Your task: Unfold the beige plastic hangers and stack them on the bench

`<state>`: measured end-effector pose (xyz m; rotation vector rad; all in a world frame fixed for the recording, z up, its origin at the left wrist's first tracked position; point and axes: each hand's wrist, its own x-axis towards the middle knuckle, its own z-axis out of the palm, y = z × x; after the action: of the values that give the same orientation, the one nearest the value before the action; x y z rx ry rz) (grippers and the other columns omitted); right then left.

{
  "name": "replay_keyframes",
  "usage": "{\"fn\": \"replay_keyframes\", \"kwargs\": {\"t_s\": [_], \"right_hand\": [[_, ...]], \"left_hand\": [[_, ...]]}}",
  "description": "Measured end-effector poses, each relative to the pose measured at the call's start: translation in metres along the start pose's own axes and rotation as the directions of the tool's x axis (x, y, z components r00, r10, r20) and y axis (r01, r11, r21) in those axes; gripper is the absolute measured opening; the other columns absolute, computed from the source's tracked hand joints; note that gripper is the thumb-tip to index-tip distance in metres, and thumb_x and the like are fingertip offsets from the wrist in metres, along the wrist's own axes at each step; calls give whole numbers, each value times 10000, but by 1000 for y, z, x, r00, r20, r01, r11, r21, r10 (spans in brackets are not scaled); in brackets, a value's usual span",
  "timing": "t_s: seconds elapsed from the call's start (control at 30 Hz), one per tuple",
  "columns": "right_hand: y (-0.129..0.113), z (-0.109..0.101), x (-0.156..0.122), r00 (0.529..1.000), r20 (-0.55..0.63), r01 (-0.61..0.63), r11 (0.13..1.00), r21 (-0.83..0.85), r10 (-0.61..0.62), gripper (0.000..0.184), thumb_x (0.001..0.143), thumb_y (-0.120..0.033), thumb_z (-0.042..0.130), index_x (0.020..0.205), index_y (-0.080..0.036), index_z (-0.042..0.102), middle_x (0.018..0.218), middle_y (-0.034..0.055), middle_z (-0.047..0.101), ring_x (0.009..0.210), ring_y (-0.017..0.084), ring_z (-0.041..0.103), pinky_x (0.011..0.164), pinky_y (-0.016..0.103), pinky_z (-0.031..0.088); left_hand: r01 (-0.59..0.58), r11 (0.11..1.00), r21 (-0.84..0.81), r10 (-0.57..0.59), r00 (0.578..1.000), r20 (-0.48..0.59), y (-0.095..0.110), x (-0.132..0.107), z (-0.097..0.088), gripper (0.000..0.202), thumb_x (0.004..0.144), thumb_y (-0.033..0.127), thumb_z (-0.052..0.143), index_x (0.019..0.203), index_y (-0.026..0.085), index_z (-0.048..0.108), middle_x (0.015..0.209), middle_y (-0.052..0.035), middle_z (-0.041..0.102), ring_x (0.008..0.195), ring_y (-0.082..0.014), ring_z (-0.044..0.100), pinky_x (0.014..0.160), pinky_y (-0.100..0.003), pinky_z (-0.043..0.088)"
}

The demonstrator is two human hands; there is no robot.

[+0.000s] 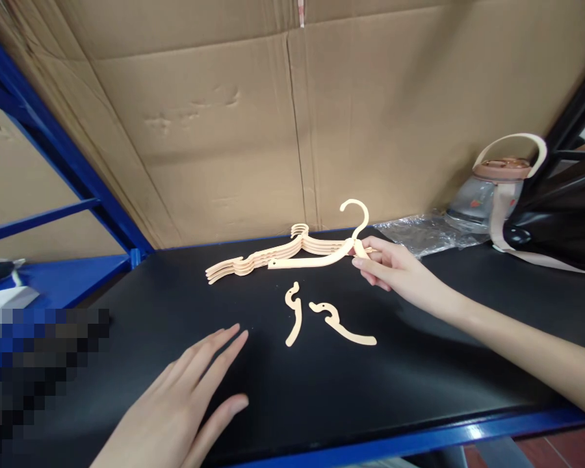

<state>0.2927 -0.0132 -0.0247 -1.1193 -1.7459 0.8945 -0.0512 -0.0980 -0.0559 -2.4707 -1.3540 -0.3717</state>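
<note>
Between the thumb and fingers of my right hand is a cream plastic hanger piece, gripped near its centre. Its hook points up and one arm stretches left; the other arm is mostly hidden by my fingers. Behind it lies a stack of several cream hangers, hooks toward the cardboard. Two loose curved arm pieces lie on the black table: a shorter-looking one and another one to its right. My left hand hovers over or rests on the table at front left, fingers stretched out, holding nothing.
A cardboard wall rises behind the black tabletop. At the back right stand a clear bottle with a brown lid and strap, beside crumpled clear plastic. A blue metal frame borders the left side.
</note>
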Motion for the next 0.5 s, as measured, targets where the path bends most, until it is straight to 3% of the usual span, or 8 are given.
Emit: {"fn": "replay_keyframes", "kwargs": {"t_s": [0.13, 0.33, 0.5], "right_hand": [[0, -1, 1, 1000, 0, 19, 1000, -18, -19, 183, 879, -366, 521, 856, -189, 486, 550, -66, 433, 458, 69, 353, 431, 207, 262], [0, 0, 2, 1000, 5, 23, 1000, -16, -23, 106, 889, -286, 500, 875, -181, 501, 568, -68, 413, 469, 67, 360, 444, 205, 268], [0, -2, 2, 999, 7, 34, 999, -18, -34, 103, 893, -284, 494, 886, -182, 508, 561, -66, 418, 486, 75, 378, 458, 212, 269]], "left_hand": [[45, 999, 14, -45, 998, 44, 8, 29, 12, 521, 916, 526, 353, 1376, 291, 423, 1230, -32, 604, 1025, -249, 619, 822, -376, 540], [70, 997, 11, -71, 993, 92, 11, 38, 14, 554, 929, 556, 259, 1239, 237, 589, 1173, -61, 614, 1014, -261, 608, 848, -400, 525], [16, 1000, -14, -15, 995, 102, 17, 51, 11, 562, 919, 577, 288, 1336, 256, 487, 1139, -69, 613, 973, -254, 610, 821, -400, 527]]}}
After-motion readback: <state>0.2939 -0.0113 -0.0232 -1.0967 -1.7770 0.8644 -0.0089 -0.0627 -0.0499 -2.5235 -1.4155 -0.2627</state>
